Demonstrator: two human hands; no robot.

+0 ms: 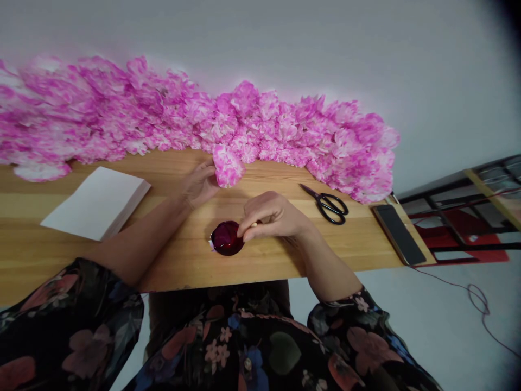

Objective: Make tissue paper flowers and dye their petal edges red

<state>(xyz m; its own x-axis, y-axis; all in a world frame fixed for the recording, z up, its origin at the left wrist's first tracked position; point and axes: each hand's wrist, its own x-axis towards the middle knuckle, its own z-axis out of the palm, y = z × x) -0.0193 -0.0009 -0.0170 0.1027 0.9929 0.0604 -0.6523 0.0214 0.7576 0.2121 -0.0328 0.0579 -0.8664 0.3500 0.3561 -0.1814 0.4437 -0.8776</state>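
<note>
One bowl, one phone, one paper stack, one pair of scissors, many flowers

Loose black sleeves, pink and blue flowers

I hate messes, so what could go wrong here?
The right hand is right by the small dish, so a bump might spill the wet-looking dark red stuff inside. The phone lies near the right end of the table, so a nudge could knock it off. The scissors lie with their tip bare, so a reaching hand might get poked.
</note>
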